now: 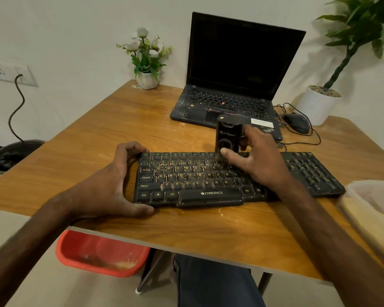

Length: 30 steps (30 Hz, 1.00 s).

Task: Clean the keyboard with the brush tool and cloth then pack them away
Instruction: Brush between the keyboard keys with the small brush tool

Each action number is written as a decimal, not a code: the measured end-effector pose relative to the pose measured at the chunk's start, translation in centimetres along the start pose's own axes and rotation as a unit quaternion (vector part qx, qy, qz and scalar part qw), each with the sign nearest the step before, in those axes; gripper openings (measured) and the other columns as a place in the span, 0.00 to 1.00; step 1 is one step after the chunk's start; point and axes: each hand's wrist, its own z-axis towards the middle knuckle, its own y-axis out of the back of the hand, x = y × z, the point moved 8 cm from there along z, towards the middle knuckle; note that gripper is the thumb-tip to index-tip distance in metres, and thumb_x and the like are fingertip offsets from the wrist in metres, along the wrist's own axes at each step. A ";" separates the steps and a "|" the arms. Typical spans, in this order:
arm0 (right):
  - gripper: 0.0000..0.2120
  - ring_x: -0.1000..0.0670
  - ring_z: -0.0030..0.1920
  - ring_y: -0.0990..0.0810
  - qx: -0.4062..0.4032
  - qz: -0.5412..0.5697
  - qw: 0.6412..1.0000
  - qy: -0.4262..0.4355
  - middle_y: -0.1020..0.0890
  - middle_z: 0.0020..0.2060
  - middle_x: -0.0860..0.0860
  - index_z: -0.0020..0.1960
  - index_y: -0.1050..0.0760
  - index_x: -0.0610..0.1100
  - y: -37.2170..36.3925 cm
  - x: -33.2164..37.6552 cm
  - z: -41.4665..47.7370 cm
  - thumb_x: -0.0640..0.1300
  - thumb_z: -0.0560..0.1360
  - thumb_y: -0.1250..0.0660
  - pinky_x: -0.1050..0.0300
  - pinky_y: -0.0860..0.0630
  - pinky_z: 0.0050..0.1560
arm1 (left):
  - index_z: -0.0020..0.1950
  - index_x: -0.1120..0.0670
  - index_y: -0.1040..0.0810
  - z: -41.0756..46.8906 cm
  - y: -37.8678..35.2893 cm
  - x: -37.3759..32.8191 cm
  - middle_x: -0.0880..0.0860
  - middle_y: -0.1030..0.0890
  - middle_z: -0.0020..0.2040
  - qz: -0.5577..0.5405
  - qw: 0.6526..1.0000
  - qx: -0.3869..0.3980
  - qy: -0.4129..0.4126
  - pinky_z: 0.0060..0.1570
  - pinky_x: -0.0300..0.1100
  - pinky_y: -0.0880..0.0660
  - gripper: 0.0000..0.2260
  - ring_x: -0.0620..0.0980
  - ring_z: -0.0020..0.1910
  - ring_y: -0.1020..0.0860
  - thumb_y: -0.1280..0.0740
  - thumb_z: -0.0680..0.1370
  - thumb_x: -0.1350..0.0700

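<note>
Black keyboard [208, 180] lies flat on the wooden bench [120, 120], near its front edge, with the long side set across the view. Pale dust or crumbs are seen among the keys.

Left grip [111, 185] is clamped on the keyboard's left end: the fingers are curled over the far edge and the thumb is laid along the near edge, on the bench.

Right grip [259, 160] is closed round the brush tool [228, 136], a black block held upright. The thumb is pressed on its near face and the fingers are wrapped behind. The tool's lower end is set on the upper key rows, right of centre. The bristles are hidden.

Behind the keyboard an open laptop [237, 69] is noted, screen dark, deck scuffed. A wired mouse [296, 122] lies just to its right. A small pot of white flowers [146, 60] stands at the bench's far edge, and a larger potted plant [321, 103] at the far right.

A clear plastic container [372, 202] sits at the right edge; its contents cannot be made out. A red tub [100, 255] is seen below the bench's front edge.
</note>
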 end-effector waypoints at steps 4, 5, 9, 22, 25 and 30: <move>0.28 0.51 0.55 0.28 0.039 0.048 0.997 0.056 0.23 0.54 0.54 0.63 0.27 0.49 -1.5 3.5 -3.5 0.65 0.71 0.34 0.52 0.26 0.54 | 0.70 0.40 0.48 0.0 0.0 0.0 0.36 0.34 0.68 0.006 1.000 0.003 0.003 0.62 0.26 0.31 0.52 0.30 0.67 0.32 0.19 0.57 0.38; 0.28 0.52 0.55 0.29 0.051 0.053 0.995 0.068 0.24 0.54 0.56 0.63 0.27 0.50 -1.7 4.1 -4.2 0.66 0.71 0.34 0.56 0.28 0.54 | 0.71 0.40 0.48 0.0 0.0 0.1 0.37 0.34 0.68 0.007 1.000 0.003 0.003 0.62 0.27 0.31 0.52 0.30 0.67 0.32 0.18 0.57 0.38; 0.30 0.51 0.56 0.30 0.029 -0.026 0.998 0.052 0.25 0.54 0.56 0.64 0.29 0.49 -1.3 3.0 -2.3 0.68 0.71 0.37 0.56 0.31 0.55 | 0.69 0.37 0.48 0.0 0.0 0.2 0.36 0.33 0.68 0.010 1.000 0.000 0.006 0.62 0.28 0.30 0.51 0.31 0.66 0.31 0.19 0.56 0.37; 0.30 0.52 0.56 0.31 0.033 0.009 0.998 0.045 0.25 0.54 0.56 0.64 0.28 0.49 -0.8 3.2 -3.7 0.67 0.70 0.35 0.55 0.29 0.52 | 0.67 0.32 0.48 0.0 0.0 0.6 0.34 0.33 0.66 0.023 1.000 0.006 0.019 0.59 0.31 0.26 0.50 0.32 0.63 0.28 0.19 0.56 0.36; 0.32 0.49 0.56 0.24 0.005 0.006 1.000 -0.002 0.22 0.56 0.53 0.66 0.29 0.49 0.1 0.8 -1.2 0.68 0.70 0.35 0.45 0.22 0.56 | 0.67 0.32 0.49 0.0 0.0 0.5 0.33 0.33 0.66 0.031 0.999 0.005 0.023 0.60 0.34 0.25 0.50 0.33 0.62 0.27 0.19 0.55 0.34; 0.28 0.51 0.55 0.23 0.020 0.073 0.997 0.027 0.21 0.55 0.54 0.64 0.27 0.49 -0.9 2.7 -3.6 0.64 0.70 0.32 0.53 0.20 0.52 | 0.67 0.33 0.49 0.0 0.0 0.4 0.33 0.33 0.65 0.029 0.999 0.007 0.017 0.58 0.27 0.28 0.49 0.30 0.61 0.28 0.18 0.57 0.37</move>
